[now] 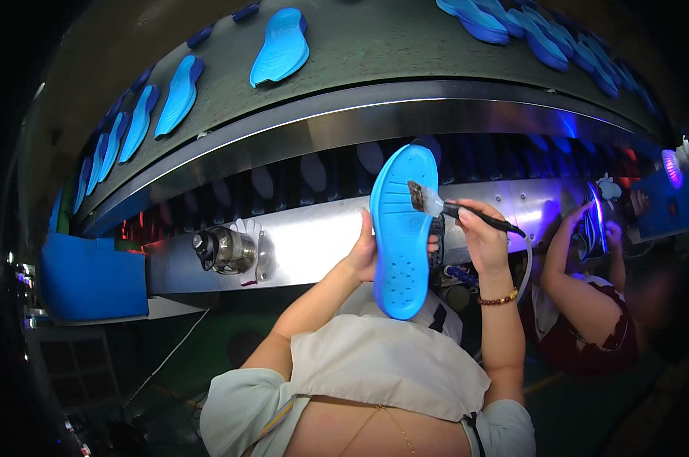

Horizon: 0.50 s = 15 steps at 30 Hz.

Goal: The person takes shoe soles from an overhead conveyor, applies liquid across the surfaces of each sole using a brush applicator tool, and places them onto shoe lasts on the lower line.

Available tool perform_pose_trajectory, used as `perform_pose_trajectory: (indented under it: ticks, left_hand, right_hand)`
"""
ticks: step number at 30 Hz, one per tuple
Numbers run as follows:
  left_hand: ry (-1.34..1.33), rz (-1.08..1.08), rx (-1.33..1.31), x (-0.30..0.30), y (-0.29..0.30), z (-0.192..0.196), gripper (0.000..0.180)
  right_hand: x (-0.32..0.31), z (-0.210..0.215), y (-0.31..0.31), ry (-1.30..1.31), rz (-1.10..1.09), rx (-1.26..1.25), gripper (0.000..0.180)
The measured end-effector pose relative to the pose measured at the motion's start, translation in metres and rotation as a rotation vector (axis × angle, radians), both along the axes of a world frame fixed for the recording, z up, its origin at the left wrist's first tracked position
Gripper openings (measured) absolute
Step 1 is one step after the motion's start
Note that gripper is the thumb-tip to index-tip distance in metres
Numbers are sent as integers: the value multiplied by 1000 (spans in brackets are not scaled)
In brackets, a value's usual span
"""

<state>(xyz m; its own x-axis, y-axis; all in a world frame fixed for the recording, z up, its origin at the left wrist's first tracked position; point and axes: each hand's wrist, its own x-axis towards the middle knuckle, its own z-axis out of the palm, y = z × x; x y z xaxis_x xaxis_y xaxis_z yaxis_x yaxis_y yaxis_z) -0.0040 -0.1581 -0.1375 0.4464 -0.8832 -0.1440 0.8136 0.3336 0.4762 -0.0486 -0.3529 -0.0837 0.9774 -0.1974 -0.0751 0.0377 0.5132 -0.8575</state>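
Observation:
A bright blue shoe sole [402, 255] is held up lengthwise in front of me. My left hand [366, 251] is closed around its middle, the thumb along the left edge and fingertips showing at the right edge. In my right hand [484, 234] is a brush [430, 201] with a black handle, a pale ferrule and short dark bristles. The bristles lie over the upper part of the sole, seemingly touching it. A pale tube [528, 266] runs from the handle's end down past my right wrist.
A metal ledge [306, 228] crosses ahead, with a clear bottle [226, 250] on its left. Beyond it, a green conveyor belt [360, 53] carries several blue soles [281, 47]. A blue box [93, 274] stands at left. A co-worker's arms [565, 247] work at right beside a purple-lit lamp [672, 167].

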Motion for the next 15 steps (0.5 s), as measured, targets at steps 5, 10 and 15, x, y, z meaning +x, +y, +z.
perform_pose_trajectory:
  ticks: [5,10,15]
  left_hand:
    - [126,-25,-161,-6,-11,20,103]
    - [176,218,48,-10,-24,10,90]
    - [93,278,84,14,-1,3,94]
  right_hand:
    - [22,9,6,39,-60,-136,20]
    - [31,8,35,-5,-126,-642,15]
    - [-7,14,64,-385,-34,-1106,19]
